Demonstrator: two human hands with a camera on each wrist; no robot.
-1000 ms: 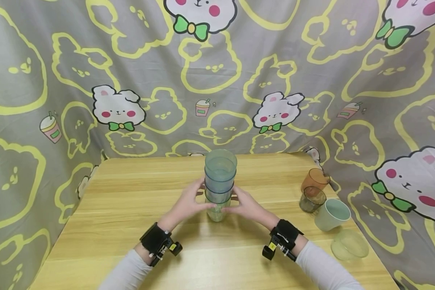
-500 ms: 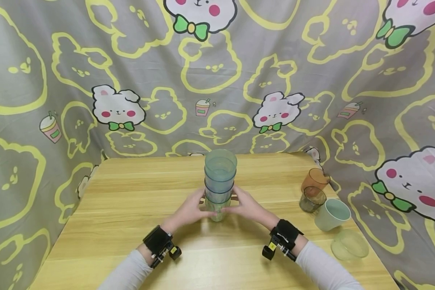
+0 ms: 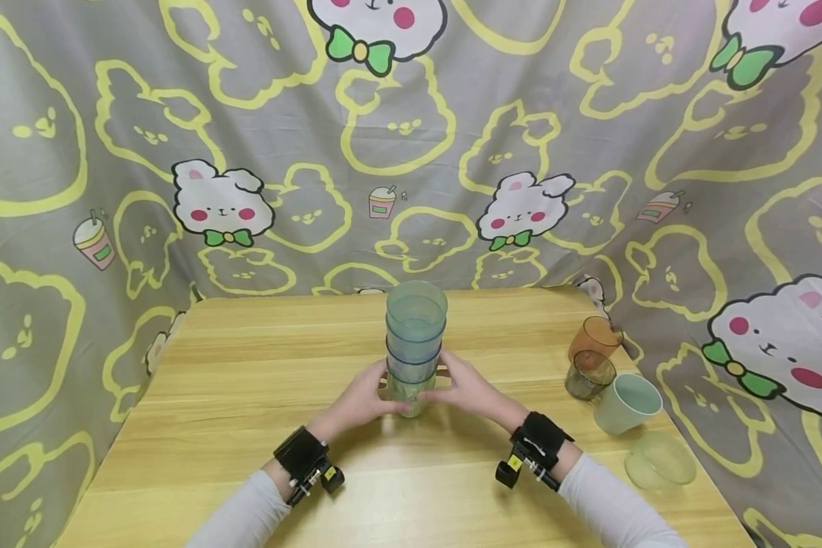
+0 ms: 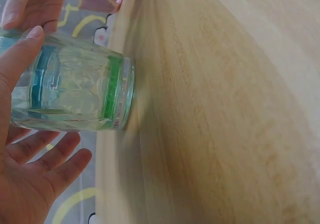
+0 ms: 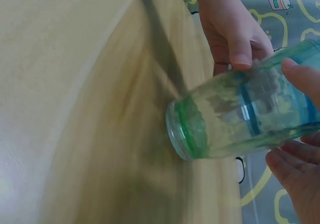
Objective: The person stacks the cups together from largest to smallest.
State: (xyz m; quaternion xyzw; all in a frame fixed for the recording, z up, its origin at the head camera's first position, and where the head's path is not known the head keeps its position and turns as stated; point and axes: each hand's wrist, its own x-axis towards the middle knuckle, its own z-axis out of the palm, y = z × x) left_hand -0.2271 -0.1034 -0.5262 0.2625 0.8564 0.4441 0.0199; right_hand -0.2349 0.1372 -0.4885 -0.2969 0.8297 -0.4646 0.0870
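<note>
A tall stack of nested clear cups, tinted blue and green, stands upright at the middle of the wooden table. From the left side my left hand holds the lowest cup, thumb across its near face and fingers round the far side. My right hand grips the same cup from the right, also with the thumb in front. The left wrist view shows the thick glassy base with a green band on the lowest cup. In the right wrist view, blue rims show through the wall of the stack.
At the table's right edge stand an orange cup, a dark smoky cup, a pale green cup and a yellowish clear cup. A grey curtain with cartoon prints hangs behind and at both sides.
My left hand has shifted slightly, its thumb moving lower on the bottom cup. The right hand and the stack have stayed in place.
</note>
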